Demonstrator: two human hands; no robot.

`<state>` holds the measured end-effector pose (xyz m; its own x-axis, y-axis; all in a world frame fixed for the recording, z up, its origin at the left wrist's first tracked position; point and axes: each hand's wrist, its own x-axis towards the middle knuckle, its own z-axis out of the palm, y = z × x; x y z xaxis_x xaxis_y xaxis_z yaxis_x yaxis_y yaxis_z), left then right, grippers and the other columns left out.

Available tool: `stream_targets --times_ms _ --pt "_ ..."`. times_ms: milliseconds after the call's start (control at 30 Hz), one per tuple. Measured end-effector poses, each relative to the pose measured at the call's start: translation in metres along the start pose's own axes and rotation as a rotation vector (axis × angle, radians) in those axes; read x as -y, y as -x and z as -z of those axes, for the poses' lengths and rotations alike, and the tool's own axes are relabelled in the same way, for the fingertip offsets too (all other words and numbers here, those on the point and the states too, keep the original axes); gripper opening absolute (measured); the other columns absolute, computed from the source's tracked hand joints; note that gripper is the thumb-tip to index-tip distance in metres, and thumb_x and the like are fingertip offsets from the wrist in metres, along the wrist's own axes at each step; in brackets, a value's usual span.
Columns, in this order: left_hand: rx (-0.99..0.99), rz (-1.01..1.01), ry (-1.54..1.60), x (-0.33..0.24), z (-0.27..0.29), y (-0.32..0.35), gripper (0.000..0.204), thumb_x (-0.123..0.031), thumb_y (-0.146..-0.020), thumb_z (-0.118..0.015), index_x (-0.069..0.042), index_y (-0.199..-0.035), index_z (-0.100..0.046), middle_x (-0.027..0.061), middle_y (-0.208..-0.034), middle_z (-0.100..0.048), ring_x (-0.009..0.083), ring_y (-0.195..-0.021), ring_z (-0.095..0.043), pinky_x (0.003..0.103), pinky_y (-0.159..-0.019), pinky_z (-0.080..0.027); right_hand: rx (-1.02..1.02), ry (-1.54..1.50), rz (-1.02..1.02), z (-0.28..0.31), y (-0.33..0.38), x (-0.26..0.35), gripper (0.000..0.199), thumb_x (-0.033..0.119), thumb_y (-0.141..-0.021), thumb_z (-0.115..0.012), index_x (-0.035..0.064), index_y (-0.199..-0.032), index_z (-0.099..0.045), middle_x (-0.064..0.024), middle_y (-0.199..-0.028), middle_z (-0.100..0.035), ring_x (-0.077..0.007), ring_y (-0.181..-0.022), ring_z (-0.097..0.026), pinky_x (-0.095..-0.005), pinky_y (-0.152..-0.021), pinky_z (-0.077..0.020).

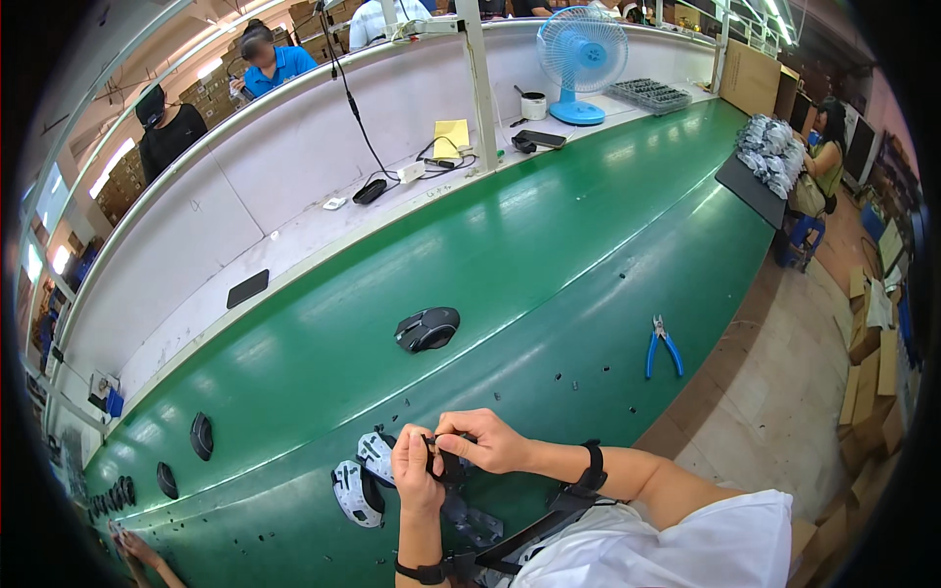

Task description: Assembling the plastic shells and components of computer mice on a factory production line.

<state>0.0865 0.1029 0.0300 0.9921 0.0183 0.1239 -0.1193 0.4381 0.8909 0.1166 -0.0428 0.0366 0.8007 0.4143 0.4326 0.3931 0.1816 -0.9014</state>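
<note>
Close together over the near side of the green table, both my hands are closed on a small black part. My left hand pinches it from the left with the thumb up. From the right, my right hand has its thumb and fingers pressed on it. The fingers cover most of this part, so its exact kind cannot be made out. Just left of my left hand lie two white patterned shells with black undersides. Greyish see-through plastic pieces lie below my hands, partly hidden by them.
Blue-handled cutting pliers lie to the right among small black scraps. A black computer mouse sits farther off, more at the left. Beyond are a blue fan and a grey heap. Another person's hands reach in lower left.
</note>
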Motion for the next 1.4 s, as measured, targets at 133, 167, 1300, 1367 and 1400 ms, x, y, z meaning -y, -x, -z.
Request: stream_targets --times_ms 133,167,1300,1367,1400 --pt "-0.058 -0.072 -0.114 0.003 -0.004 0.001 0.025 -0.022 -0.101 -0.046 -0.006 -0.083 -0.049 -0.0058 -0.057 -0.04 0.0012 -0.046 -0.033 0.019 -0.044 -0.025 -0.007 0.045 0.059 0.001 -0.003 0.006 0.017 0.014 -0.091 -0.059 -0.0012 -0.084 -0.056 -0.011 -0.073 -0.058 -0.0244 -0.065 -0.054 -0.0334 -0.061 -0.0431" --pt "-0.061 -0.07 -0.115 0.007 -0.005 0.001 0.025 -0.022 -0.101 -0.046 -0.006 -0.083 -0.049 -0.0058 -0.057 -0.04 0.0012 -0.046 -0.033 0.019 -0.044 -0.025 -0.005 0.043 0.056 -0.001 -0.004 0.005 0.017 0.014 -0.091 -0.059 -0.0012 -0.084 -0.056 -0.011 -0.073 -0.058 -0.0244 -0.065 -0.054 -0.0334 -0.061 -0.0431" --pt "-0.143 -0.095 -0.223 0.007 0.005 -0.001 0.018 -0.015 -0.101 -0.044 -0.001 -0.093 -0.052 0.002 -0.072 -0.055 0.0057 -0.06 -0.051 0.02 -0.055 -0.041 -0.11 -0.316 -0.303 -0.009 -0.007 -0.009 0.035 0.004 -0.09 -0.059 -0.0016 -0.123 -0.05 -0.0067 -0.103 -0.06 -0.0096 -0.087 -0.059 -0.0236 -0.074 -0.0477" --pt "-0.151 -0.193 -0.273 -0.002 0.011 -0.004 0.018 -0.012 -0.098 -0.05 0.003 -0.094 -0.059 0.0043 -0.08 -0.057 0.008 -0.065 -0.055 0.021 -0.059 -0.045 -0.014 -0.311 -0.387 -0.001 -0.005 -0.01 0.042 0.004 -0.087 -0.063 -0.0011 -0.126 -0.048 -0.0072 -0.111 -0.059 -0.0118 -0.096 -0.058 -0.0266 -0.084 -0.0471" --pt "-0.133 -0.256 -0.311 -0.008 0.013 -0.007 0.018 -0.011 -0.098 -0.051 0.003 -0.094 -0.06 0.0059 -0.084 -0.058 0.0091 -0.068 -0.056 0.022 -0.062 -0.046 0.067 -0.307 -0.374 -0.001 -0.008 -0.008 0.041 0.004 -0.087 -0.063 -0.001 -0.125 -0.048 -0.0071 -0.11 -0.059 -0.0118 -0.095 -0.058 -0.0271 -0.086 -0.0462"
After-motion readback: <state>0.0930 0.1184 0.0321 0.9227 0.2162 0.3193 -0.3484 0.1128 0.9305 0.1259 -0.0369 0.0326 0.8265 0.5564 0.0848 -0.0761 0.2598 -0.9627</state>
